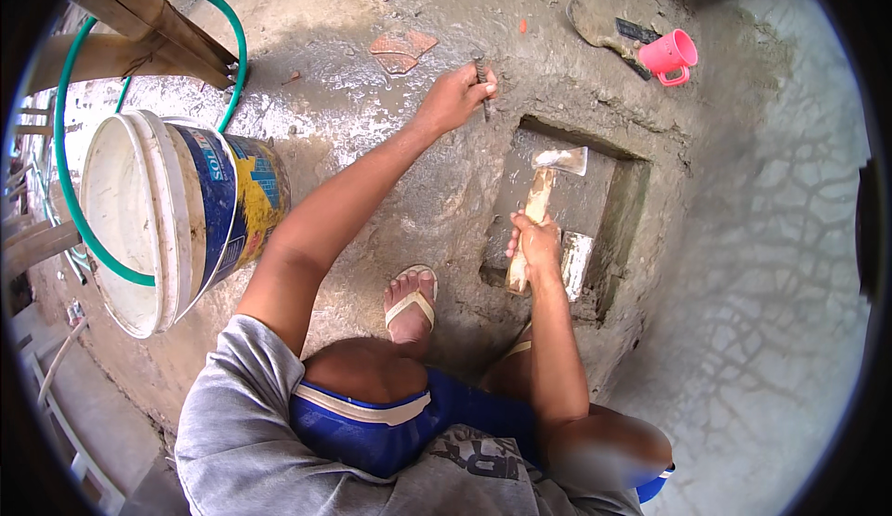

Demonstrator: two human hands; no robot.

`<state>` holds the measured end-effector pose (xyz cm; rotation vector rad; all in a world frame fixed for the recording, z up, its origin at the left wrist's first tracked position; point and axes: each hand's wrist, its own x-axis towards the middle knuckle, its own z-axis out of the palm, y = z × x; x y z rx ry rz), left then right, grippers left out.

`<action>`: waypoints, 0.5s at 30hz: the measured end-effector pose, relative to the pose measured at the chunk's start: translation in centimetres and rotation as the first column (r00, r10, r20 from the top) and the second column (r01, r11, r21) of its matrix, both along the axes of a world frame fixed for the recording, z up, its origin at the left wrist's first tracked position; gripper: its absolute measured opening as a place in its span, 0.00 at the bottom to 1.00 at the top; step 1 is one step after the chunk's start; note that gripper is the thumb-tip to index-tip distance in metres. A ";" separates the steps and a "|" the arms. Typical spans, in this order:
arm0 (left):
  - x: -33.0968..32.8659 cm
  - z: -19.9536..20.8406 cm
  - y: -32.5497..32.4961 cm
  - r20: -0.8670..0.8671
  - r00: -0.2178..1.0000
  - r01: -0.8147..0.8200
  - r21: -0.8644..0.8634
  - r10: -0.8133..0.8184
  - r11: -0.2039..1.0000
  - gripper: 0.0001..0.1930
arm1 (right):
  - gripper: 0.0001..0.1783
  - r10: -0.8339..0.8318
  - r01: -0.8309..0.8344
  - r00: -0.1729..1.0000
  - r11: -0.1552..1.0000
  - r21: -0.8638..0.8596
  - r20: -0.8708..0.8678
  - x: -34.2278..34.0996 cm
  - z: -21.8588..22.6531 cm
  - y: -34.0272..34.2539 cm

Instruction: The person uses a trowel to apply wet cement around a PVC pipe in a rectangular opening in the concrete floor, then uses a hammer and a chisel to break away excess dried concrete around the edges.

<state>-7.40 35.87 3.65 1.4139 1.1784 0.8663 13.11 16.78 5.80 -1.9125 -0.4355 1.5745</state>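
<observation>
My left hand is closed round a short dark steel rod, which looks ribbed like rebar. It holds the rod beyond the far left corner of a rectangular pit in the wet cement floor. Over the pit, my right hand grips the wooden handle of a hatchet. Its pale, mortar-smeared head flares to a blade on the right. Beside my right wrist, a flat rectangular mortar-covered piece, perhaps a trowel blade, lies in the pit; my hand partly hides the pit's near left side.
A large white-rimmed paint bucket stands at left, with a green hose looping over it. Wooden legs stand behind. Broken red tiles, a mortar-covered trowel and a pink mug lie beyond the pit. A patchy grey wall borders the right.
</observation>
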 end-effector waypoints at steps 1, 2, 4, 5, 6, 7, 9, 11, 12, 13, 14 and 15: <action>-0.6 0.4 -0.6 -0.047 0.999 0.001 -0.005 -0.002 1.000 0.08 | 0.07 -0.012 0.012 1.000 1.000 -0.022 -0.020 -0.3 -0.2 -0.3; -1.0 0.6 -1.1 -0.092 0.996 0.004 -0.010 -0.005 1.000 0.08 | 0.08 0.002 -0.004 0.999 1.000 -0.029 -0.045 -0.4 -0.3 -0.4; -1.7 0.2 -1.4 -0.084 0.996 -0.004 -0.003 0.004 1.000 0.08 | 0.09 0.032 -0.033 0.999 0.999 -0.024 -0.038 -0.6 -0.3 -0.5; -2.0 0.0 -1.5 -0.074 0.997 -0.017 0.007 0.017 1.000 0.07 | 0.10 0.067 -0.068 0.997 0.998 -0.017 -0.030 -0.8 -0.2 -0.5; -2.3 -0.3 -1.6 -0.135 0.991 -0.004 0.033 0.008 0.999 0.07 | 0.10 0.065 -0.066 0.997 0.998 -0.019 -0.033 -0.9 -0.3 -0.6; -2.1 -0.3 -1.4 -0.134 0.991 -0.002 0.033 0.007 0.999 0.07 | 0.10 0.078 -0.078 0.996 0.997 -0.012 -0.030 -1.0 -0.2 -0.5; -1.7 -0.3 -1.2 -0.239 0.971 0.044 0.099 -0.019 0.994 0.08 | 0.11 0.089 -0.089 0.996 0.996 -0.005 -0.025 -1.2 0.0 -0.3; -0.9 0.0 -1.0 -0.299 0.954 0.075 0.116 -0.038 0.990 0.09 | 0.11 0.075 -0.075 0.997 0.997 0.011 -0.023 -1.5 0.9 0.1; -0.4 0.1 -1.0 -0.359 0.932 0.107 0.131 -0.054 0.986 0.09 | 0.11 0.076 -0.075 0.997 0.997 0.011 -0.022 -1.4 1.0 0.2; -0.2 -0.1 -0.9 -0.359 0.932 0.105 0.130 -0.052 0.986 0.09 | 0.12 0.073 -0.071 0.997 0.997 0.041 -0.038 -1.4 1.1 0.3; 0.0 -0.3 -0.8 -0.346 0.935 0.139 0.158 -0.077 0.978 0.10 | 0.12 0.070 -0.066 0.996 0.995 0.071 -0.055 -1.4 1.3 0.4; 0.2 -0.5 -0.7 -0.334 0.937 0.171 0.185 -0.102 0.968 0.11 | 0.12 0.073 -0.069 0.996 0.995 0.070 -0.055 -1.4 1.5 0.5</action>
